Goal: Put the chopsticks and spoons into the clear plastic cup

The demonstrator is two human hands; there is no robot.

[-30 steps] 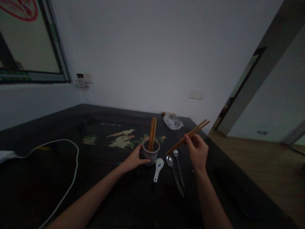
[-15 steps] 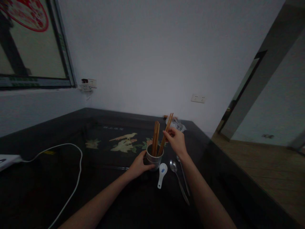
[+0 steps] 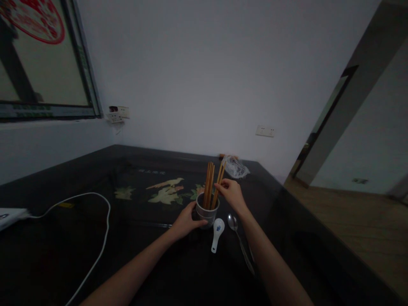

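A small metal cup (image 3: 206,214) stands on the dark table (image 3: 79,255) with several wooden chopsticks (image 3: 208,183) upright in it. My left hand (image 3: 185,221) is wrapped round the cup's left side. My right hand (image 3: 232,194) pinches a pair of chopsticks (image 3: 219,178) whose lower ends are inside the cup, leaning right. A white ceramic spoon (image 3: 217,233) with a blue mark lies just in front of the cup. A metal spoon (image 3: 237,238) lies to its right, partly under my right forearm.
A white cable (image 3: 101,238) curves over the table's left part from a white object (image 3: 9,214) at the left edge. A crumpled clear plastic bag (image 3: 235,167) lies at the far edge by the wall. The table's right edge drops to a wooden floor (image 3: 357,229).
My right hand has carried the pair of chopsticks from the right of the cup over to it and lowered their ends into it. My left hand has stayed on the cup.
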